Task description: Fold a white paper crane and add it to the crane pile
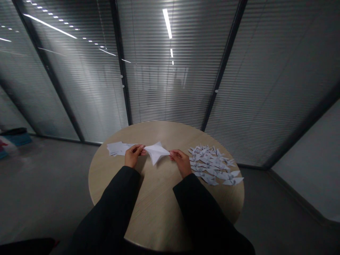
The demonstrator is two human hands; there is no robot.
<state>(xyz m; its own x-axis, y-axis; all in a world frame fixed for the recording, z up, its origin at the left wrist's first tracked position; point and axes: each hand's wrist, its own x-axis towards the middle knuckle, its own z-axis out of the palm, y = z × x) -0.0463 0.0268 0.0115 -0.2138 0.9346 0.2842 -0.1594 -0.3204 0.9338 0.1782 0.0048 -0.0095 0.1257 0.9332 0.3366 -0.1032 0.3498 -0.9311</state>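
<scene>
A sheet of white paper, creased into a four-pointed star shape, is stretched between my two hands above the round table. My left hand pinches its left point between thumb and fingers. At the opposite point, the fingertips of my right hand are closed on the paper. Behind my left hand lies a stack of white paper sheets, partly covered by that hand. To the right of my right hand, many folded paper cranes are spread in rows and clusters.
Glass partitions with blinds and dark frames stand right behind the table's far edge. A blue bin with a black liner is on the floor at far left. A white wall rises at the right.
</scene>
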